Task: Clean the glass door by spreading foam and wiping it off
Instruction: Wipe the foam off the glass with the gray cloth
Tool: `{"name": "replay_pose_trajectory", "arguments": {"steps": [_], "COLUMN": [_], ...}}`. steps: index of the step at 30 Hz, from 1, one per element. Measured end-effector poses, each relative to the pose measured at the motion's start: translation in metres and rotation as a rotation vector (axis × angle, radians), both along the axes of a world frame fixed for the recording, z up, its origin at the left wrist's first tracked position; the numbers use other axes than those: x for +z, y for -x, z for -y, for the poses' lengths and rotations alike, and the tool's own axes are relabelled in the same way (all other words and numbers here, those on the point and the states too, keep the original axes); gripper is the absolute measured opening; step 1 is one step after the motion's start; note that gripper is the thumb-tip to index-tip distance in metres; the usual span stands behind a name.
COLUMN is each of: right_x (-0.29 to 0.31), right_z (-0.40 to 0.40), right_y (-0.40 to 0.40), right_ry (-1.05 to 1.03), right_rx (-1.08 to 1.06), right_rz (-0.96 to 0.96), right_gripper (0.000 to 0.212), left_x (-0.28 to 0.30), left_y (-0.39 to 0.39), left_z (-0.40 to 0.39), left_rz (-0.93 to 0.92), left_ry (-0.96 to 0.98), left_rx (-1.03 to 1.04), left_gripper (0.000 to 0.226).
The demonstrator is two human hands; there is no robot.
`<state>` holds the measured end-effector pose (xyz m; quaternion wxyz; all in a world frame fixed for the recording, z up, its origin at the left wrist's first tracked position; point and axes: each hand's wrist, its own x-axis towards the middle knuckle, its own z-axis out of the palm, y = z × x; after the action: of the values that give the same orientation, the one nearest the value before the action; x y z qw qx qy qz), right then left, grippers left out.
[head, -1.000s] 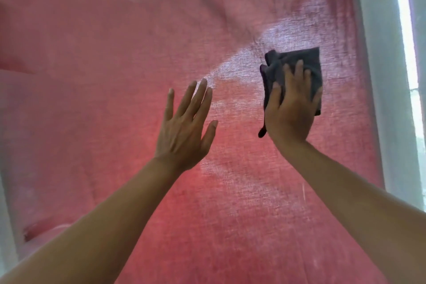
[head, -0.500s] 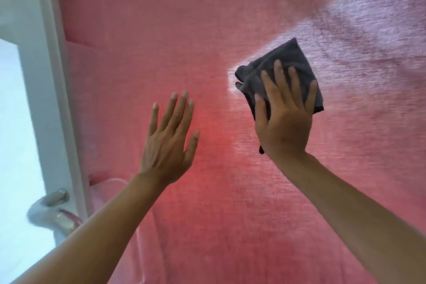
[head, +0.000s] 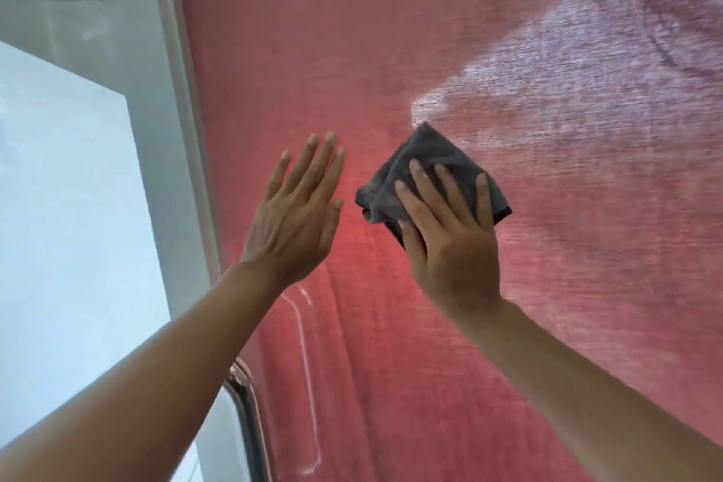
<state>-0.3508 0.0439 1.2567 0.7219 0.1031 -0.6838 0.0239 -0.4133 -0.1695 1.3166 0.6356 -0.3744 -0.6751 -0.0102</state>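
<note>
wiping foam off the glass door with a cloth

the step in hand looks like the wipe-off: the right hand (head: 454,243) presses a crumpled dark grey cloth (head: 426,168) flat against the glass door (head: 391,31), its grip spread, fingers straight over the cloth rather than pinching it. the left hand (head: 297,215) is held up just beside the cloth, fingers straight and close together, holding nothing; whether its palm touches the pane cannot be told. a pale band of foam (head: 567,63) lies on the glass up and to the right of the cloth, its near tip just above the cloth's top corner. a red curtain shows behind the pane, and the white door frame (head: 184,90) stands at the left. the next move likely calls for carrying the cloth up-right through that band with steady pressure.
</note>
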Motion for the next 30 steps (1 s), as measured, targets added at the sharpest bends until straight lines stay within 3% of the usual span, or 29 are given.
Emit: {"name": "replay_pose_trajectory", "arguments": {"steps": [5, 10, 13, 18, 25, 30], "right_x": [-0.037, 0.024, 0.02, -0.03, 0.068, 0.017], "right_z": [0.031, 0.063, 0.078, 0.082, 0.102, 0.092], "right_y": [0.005, 0.022, 0.028, 0.022, 0.034, 0.028], "right_ry": [-0.133, 0.069, 0.124, -0.085, 0.084, -0.025], "right_rx": [-0.012, -0.023, -0.02, -0.026, -0.03, -0.053], "right_rz": [0.058, -0.026, -0.042, 0.028, -0.038, 0.009], "right_gripper": [0.037, 0.036, 0.036, 0.036, 0.036, 0.035], "left_x": [-0.001, 0.003, -0.003, -0.013, -0.014, -0.015], "left_y": [0.009, 0.021, 0.028, 0.033, 0.037, 0.036], "left_z": [0.023, 0.041, 0.05, 0.056, 0.055, 0.057], "left_rz": [0.018, 0.003, 0.012, 0.046, 0.034, 0.047], "left_ry": [0.054, 0.0, -0.025, -0.026, -0.056, -0.053], "left_rx": [-0.004, -0.007, -0.021, -0.037, -0.027, -0.056], "left_gripper": [0.055, 0.055, 0.057, 0.06, 0.059, 0.06]}}
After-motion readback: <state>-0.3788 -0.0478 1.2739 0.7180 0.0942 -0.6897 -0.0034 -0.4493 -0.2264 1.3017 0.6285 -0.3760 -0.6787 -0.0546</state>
